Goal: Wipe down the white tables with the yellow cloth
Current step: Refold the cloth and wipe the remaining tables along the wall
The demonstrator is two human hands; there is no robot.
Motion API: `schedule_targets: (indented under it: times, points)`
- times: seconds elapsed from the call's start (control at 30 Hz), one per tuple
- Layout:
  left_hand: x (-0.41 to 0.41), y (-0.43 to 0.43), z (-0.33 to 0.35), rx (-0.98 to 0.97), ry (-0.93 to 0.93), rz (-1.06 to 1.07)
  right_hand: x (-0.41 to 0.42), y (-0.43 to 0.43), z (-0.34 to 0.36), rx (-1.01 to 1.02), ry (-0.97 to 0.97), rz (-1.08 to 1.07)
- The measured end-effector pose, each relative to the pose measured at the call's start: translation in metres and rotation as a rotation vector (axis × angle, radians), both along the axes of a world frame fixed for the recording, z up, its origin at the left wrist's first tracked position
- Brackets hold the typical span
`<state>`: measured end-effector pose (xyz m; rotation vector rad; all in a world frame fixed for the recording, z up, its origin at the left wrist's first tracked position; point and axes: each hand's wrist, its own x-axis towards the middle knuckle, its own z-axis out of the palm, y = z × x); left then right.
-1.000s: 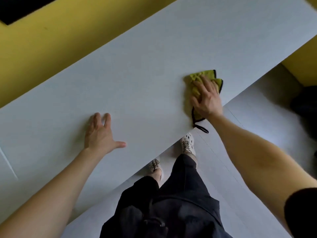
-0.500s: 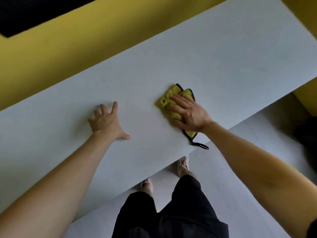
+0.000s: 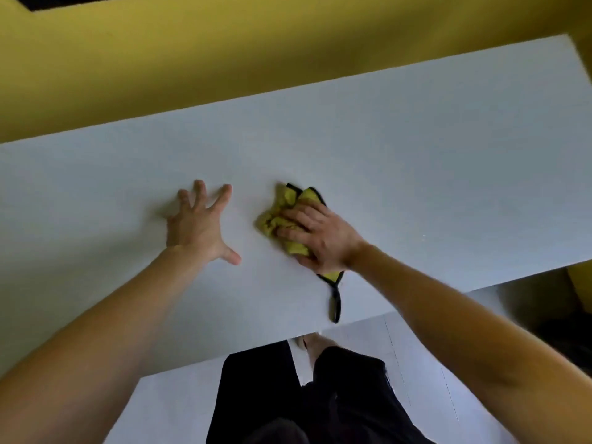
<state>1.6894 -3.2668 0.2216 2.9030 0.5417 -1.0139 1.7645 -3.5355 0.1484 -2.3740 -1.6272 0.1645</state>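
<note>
A white table (image 3: 416,161) stretches across the view, its near edge just in front of my legs. The yellow cloth (image 3: 282,216), edged in black, lies bunched on the table near the middle. My right hand (image 3: 320,238) presses flat on the cloth and covers its right half. A black loop of the cloth trails toward the table's near edge. My left hand (image 3: 200,224) rests flat on the table, fingers spread, a short way left of the cloth and apart from it.
A yellow wall (image 3: 256,59) runs along the table's far edge. The pale floor (image 3: 416,363) shows below the near edge, beside my dark trousers (image 3: 304,395). A dark shape (image 3: 567,341) sits low at the right.
My right hand has slid the cloth leftward across the table, closer to my left hand. The cloth has bunched up more. The view has swung so the table lies nearly level.
</note>
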Motion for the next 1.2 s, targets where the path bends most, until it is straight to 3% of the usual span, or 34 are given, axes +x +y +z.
schedule_targets:
  times: [0.13, 0.2, 0.27, 0.33, 0.43, 0.5, 0.53, 0.57, 0.67, 0.77, 0.8, 0.83, 0.93, 1.03, 1.1, 1.2]
  points:
    - [-0.002, 0.001, -0.005, 0.023, -0.001, -0.022, 0.130, -0.042, -0.006, 0.088, -0.001, -0.684]
    - [0.000, 0.000, -0.004, 0.015, 0.004, -0.041, 0.148, -0.036, -0.007, 0.087, 0.052, -0.977]
    - [0.004, 0.000, -0.002, 0.008, 0.005, -0.047, 0.118, -0.003, -0.002, 0.083, 0.040, -1.125]
    - [0.003, 0.002, 0.002, -0.004, 0.006, -0.035, 0.054, 0.041, 0.006, 0.080, 0.044, -1.009]
    - [0.004, 0.004, 0.009, -0.046, -0.031, -0.032, -0.011, 0.065, 0.010, 0.032, 0.109, -0.332]
    - [0.014, 0.014, 0.007, -0.072, -0.081, -0.040, 0.020, 0.049, 0.003, 0.011, 0.094, 0.082]
    - [0.022, 0.022, 0.005, -0.064, -0.093, -0.038, 0.049, 0.042, 0.001, 0.021, 0.080, 0.132]
    - [0.031, 0.031, 0.002, -0.051, -0.099, -0.019, 0.081, 0.038, -0.004, 0.042, 0.053, 0.056]
    - [0.051, 0.052, -0.007, -0.071, -0.061, 0.131, 0.163, 0.031, -0.011, 0.106, -0.012, -0.599]
    - [0.057, 0.053, -0.010, -0.098, -0.013, 0.167, 0.167, 0.072, -0.013, 0.127, -0.046, -1.103]
    - [0.057, 0.052, -0.010, -0.096, -0.011, 0.165, 0.147, 0.094, -0.011, 0.135, -0.039, -1.104]
    - [0.057, 0.052, -0.009, -0.089, -0.016, 0.172, 0.122, 0.117, -0.008, 0.143, -0.018, -0.974]
    - [0.057, 0.054, -0.006, -0.084, -0.032, 0.179, 0.059, 0.153, -0.003, 0.095, 0.076, -0.264]
    - [0.054, 0.055, -0.006, -0.076, -0.033, 0.181, 0.092, 0.130, -0.003, 0.094, 0.091, 0.038]
    - [0.054, 0.056, -0.007, -0.082, -0.038, 0.180, 0.135, 0.094, -0.008, 0.081, 0.050, -0.121]
    - [0.055, 0.056, -0.009, -0.074, -0.061, 0.179, 0.181, 0.052, -0.019, 0.146, -0.046, -0.929]
